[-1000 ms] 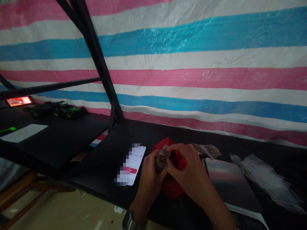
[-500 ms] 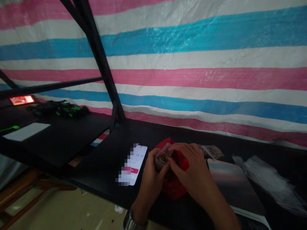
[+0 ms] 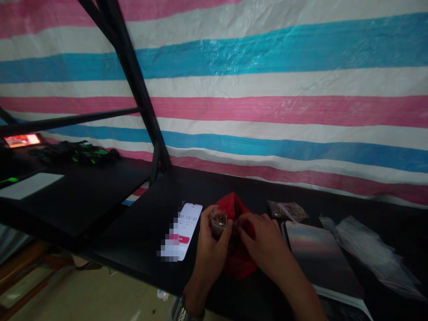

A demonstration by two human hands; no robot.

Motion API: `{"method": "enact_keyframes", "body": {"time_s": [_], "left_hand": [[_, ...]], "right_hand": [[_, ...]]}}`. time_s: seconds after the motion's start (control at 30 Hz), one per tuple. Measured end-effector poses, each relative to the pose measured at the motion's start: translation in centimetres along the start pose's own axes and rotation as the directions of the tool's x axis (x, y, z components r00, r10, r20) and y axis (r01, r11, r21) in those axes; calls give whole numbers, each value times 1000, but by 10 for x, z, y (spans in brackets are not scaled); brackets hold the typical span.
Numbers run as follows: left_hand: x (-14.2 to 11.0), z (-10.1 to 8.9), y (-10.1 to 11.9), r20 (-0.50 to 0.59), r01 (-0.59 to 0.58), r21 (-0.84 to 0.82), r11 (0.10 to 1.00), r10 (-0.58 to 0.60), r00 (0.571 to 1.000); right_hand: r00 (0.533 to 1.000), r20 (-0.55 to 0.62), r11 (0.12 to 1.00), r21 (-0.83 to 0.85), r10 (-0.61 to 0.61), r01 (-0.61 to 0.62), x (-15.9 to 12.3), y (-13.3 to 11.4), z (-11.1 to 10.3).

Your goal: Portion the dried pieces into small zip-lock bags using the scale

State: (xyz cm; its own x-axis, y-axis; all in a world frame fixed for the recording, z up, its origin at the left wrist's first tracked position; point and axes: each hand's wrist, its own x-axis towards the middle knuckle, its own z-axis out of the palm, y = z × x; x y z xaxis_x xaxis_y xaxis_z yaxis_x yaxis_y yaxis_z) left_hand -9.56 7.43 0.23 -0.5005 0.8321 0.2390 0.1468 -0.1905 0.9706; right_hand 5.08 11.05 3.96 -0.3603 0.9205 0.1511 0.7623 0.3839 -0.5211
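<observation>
Centrally on my feed, a small clear bag (image 3: 219,224) with brown bits inside sits upright in the person's left hand (image 3: 211,244), its mouth turned up towards me. That hand is curled around it, fingers on the far side and thumb on the near side, so I read a firm hold. Just beside it, the right hand (image 3: 264,234) reaches over a red bag (image 3: 242,266), its thumb and fingertips drawn close together near the opening; I cannot tell whether they pinch anything, as the spot is dark and small. The red bag rests on the black table (image 3: 140,236) below both hands and stands open, with dark contents I can't make out.

Left of the hands I see a phone (image 3: 189,227) showing a timer, partly pixelated. Past the right hand lie a filled clear bag (image 3: 288,210), a flat silver-topped device (image 3: 323,254) and, farther right, a loose pile of clear plastic bags (image 3: 368,249). A metal watch (image 3: 184,310) circles the left wrist.

Farther off to the left, a second black table (image 3: 100,191) carries a white sheet (image 3: 31,185), black-and-green objects (image 3: 90,154) and a lit screen (image 3: 22,140). Behind everything hangs a striped tarp (image 3: 267,107), crossed by a black frame (image 3: 140,98).
</observation>
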Motion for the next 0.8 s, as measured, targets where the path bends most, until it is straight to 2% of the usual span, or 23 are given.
{"method": "enact_keyframes", "body": {"time_s": [0.13,0.27,0.37,0.43,0.53,0.63,0.7,0.8], "left_hand": [[0,1,-5,-5,-43,61,997,43,999],[-4,-1,-15,-92,-156,276,948,188,978],[-10,3,-23,-119,-269,333,904,323,939],[-14,7,-26,-131,-292,294,910,341,931],[-18,14,-25,-163,-225,210,951,261,951],[-19,17,-19,-172,-187,218,958,226,959],[-19,18,-15,-146,-226,278,934,273,951],[-22,17,-8,-72,-334,358,872,382,921]], "right_hand": [[1000,-9,1000,17,13,-13,-1,-1,-7],[994,-96,974,212,-54,74,-4,-11,-24],[993,-47,921,372,-106,116,-11,-23,-32],[992,-18,895,428,-126,121,-15,-29,-34],[988,-24,878,456,-152,146,-19,-33,-35],[983,-15,881,441,-181,169,-20,-32,-35],[981,-53,894,406,-185,190,-19,-29,-36],[971,-205,907,373,-124,195,-16,-23,-36]]}}
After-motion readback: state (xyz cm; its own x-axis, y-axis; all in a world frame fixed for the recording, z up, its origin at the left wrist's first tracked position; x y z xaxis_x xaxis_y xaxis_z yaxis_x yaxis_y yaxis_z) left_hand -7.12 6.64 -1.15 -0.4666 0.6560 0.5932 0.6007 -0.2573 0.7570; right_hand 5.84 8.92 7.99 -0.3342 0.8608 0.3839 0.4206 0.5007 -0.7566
